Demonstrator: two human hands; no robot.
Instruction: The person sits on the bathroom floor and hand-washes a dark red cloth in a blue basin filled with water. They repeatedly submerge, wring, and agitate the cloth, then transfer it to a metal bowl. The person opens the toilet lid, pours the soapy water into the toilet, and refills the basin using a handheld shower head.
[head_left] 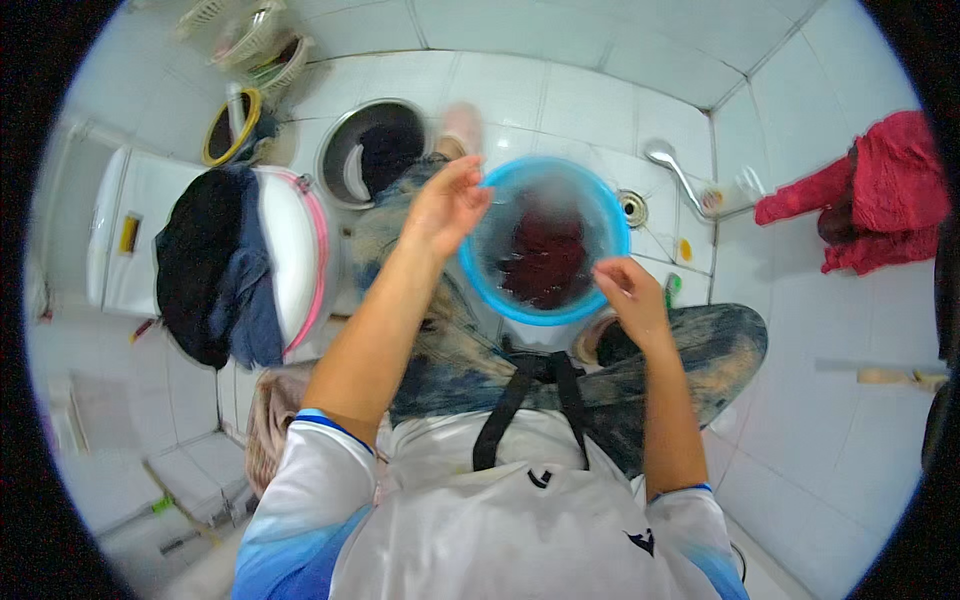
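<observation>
White floor tiles (560, 100) spread under everything, their grout lines bending toward the rim of the view. Between the two hands sits a round blue basin (546, 240), mouth facing straight up at the camera, so it has no long axis to speak of; a dark red cloth (545, 258) lies bunched in its bottom, blurred. The left hand (445, 205) rests on the basin's rim with fingers loosely spread and holds nothing that can be made out. The right hand (630, 295) touches the near rim on the opposite side, fingers curled narrow against the edge; whether it pinches the rim cannot be told. Faded jeans (720, 350) on bent knees crowd the basin from below the hands. Beyond the left hand stands a metal bucket (372, 150), close to the basin, and further out a white tub (285, 255) draped with dark clothes (215, 265). Beyond the right hand the floor is open as far as a drain (632, 207) and a shower head (668, 165), with red clothes (880, 195) well apart.
</observation>
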